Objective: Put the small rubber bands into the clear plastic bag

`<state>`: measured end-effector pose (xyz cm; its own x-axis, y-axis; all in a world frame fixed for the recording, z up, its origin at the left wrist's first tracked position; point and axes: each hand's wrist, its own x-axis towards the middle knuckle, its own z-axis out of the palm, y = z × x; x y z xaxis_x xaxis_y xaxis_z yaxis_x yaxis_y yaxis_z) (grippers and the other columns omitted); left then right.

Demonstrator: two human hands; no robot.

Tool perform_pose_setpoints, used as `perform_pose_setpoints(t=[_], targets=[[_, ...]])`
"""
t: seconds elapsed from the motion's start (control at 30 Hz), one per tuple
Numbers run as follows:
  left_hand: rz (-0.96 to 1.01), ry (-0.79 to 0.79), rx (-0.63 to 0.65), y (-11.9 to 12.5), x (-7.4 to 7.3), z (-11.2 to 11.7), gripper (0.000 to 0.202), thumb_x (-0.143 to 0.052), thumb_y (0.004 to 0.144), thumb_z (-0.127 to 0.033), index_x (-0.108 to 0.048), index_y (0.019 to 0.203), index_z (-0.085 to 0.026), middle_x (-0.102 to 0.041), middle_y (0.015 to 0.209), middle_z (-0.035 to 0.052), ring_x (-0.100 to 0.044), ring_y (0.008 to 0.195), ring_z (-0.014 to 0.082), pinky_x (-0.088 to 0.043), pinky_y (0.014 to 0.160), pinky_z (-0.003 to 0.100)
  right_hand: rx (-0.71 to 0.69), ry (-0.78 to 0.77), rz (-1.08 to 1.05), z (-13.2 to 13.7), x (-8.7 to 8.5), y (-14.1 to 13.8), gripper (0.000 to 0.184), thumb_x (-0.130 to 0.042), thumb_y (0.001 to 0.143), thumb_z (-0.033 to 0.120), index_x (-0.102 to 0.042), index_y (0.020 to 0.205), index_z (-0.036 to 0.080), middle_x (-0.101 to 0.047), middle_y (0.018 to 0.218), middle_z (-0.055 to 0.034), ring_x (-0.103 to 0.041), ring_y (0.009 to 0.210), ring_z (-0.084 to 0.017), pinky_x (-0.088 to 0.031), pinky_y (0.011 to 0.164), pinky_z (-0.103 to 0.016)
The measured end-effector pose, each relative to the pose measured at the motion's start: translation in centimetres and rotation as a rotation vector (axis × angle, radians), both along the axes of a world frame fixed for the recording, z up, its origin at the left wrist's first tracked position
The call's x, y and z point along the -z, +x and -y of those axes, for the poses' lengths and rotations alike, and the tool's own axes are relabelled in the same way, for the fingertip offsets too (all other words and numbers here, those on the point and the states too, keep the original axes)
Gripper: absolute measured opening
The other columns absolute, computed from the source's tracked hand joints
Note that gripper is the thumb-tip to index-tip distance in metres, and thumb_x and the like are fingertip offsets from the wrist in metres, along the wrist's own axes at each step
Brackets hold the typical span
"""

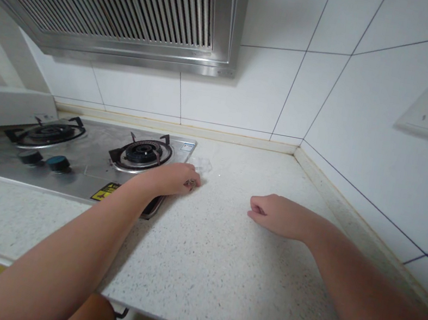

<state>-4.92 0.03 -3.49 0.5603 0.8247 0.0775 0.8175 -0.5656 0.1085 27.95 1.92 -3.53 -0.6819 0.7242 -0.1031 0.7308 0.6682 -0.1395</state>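
Head view: the left hand point(177, 180) is resting at the right edge of the steel two-burner gas stove point(89, 160), on the speckled white stone countertop point(213, 259).
Left hand state: fingers are curling onto a small shiny bit point(192, 182); whether they are gripping it, I cannot tell.
Bit's place: lying under the left fingertips, well apart from the right hand point(274, 215).
Right hand state: lying loosely clenched, holding nothing.
Nearer hand: left.

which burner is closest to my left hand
The right-hand burner, just beside your left hand; the other burner sits well farther to the left.
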Motion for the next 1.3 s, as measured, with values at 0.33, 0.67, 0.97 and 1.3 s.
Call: perform_pose_setpoints(t=[0.33, 0.67, 0.97, 1.3], targets=[[0.031, 0.07, -0.076, 0.0, 0.3, -0.5, 0.024, -0.055, 0.079, -0.014, -0.07, 0.096, -0.019, -0.068, 0.095, 0.0059, -0.06, 0.088, 0.0183, -0.044, 0.078, 0.028, 0.005, -0.006, 0.004, -0.1, 0.0, 0.1, 0.026, -0.044, 0.091, 0.038, -0.05, 0.075, 0.019, -0.061, 0.072, -0.0027, -0.049, 0.062, -0.014, -0.026, 0.056, -0.031], [0.084, 0.145, -0.183, 0.2, -0.7, -0.3, 0.026, -0.049, 0.087, -0.018, -0.068, 0.103, -0.017, -0.069, 0.103, 0.0087, -0.061, 0.091, 0.018, -0.044, 0.083, 0.028, 0.0, -0.005, -0.001, -0.2, 0.3, 0.1, 0.026, -0.045, 0.091, 0.038, -0.051, 0.075, 0.019, -0.061, 0.073, -0.0029, -0.05, 0.062, -0.014, -0.025, 0.056, -0.031], [0.063, 0.127, -0.189, -0.4, -0.5, -0.3, 0.028, -0.047, 0.09, -0.028, -0.069, 0.106, -0.02, -0.07, 0.101, 0.0084, -0.062, 0.086, 0.0186, -0.045, 0.078, 0.029, -0.004, 0.005, -0.001, -0.3, 0.3, 0.2, 0.025, -0.044, 0.091, 0.037, -0.05, 0.074, 0.019, -0.061, 0.072, -0.0022, -0.049, 0.062, -0.014, -0.025, 0.055, -0.031], [0.006, 0.019, -0.127, -1.4, -0.6, 0.1, 0.045, -0.052, 0.079, -0.018, -0.062, 0.123, -0.02, -0.066, 0.116, 0.0086, -0.06, 0.103, 0.0206, -0.045, 0.09, 0.03, 0.002, -0.01, -0.003, -0.2, 0.2, 0.2, 0.025, -0.045, 0.091, 0.037, -0.051, 0.075, 0.019, -0.061, 0.072, -0.0026, -0.05, 0.063, -0.014, -0.027, 0.056, -0.031]])
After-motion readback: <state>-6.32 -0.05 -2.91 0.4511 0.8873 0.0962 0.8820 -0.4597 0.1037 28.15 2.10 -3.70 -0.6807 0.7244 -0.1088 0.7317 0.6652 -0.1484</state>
